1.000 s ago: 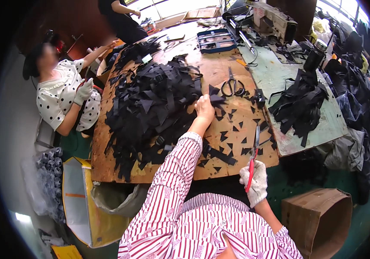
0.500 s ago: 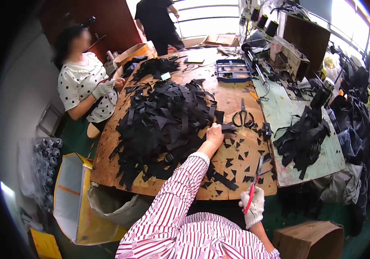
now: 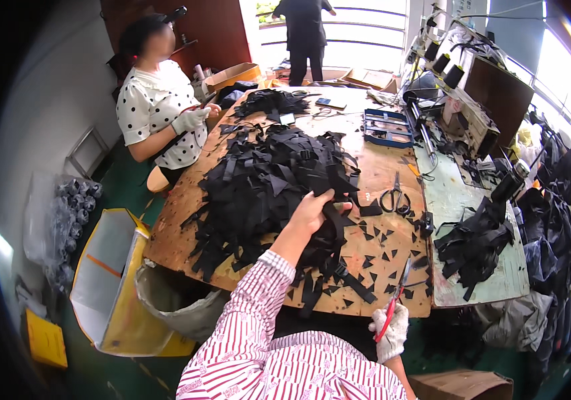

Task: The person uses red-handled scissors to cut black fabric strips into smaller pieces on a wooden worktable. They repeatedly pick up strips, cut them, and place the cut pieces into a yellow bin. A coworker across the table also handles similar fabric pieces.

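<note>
Nearest, at the desk's front edge, the gloved right hand [image 3: 390, 331] is clenched around red-handled snips [image 3: 394, 301], blades pointing up over the brown plywood desk [image 3: 392, 167]. The left arm in its red-and-white striped sleeve [image 3: 249, 320] stretches forward, and the bare left hand [image 3: 310, 212] grasps a black webbing strap [image 3: 333, 223] at the near right side of the heap of black straps [image 3: 269, 180] mid-desk. Beyond, black-handled scissors [image 3: 395, 198] lie toward the right edge.
</note>
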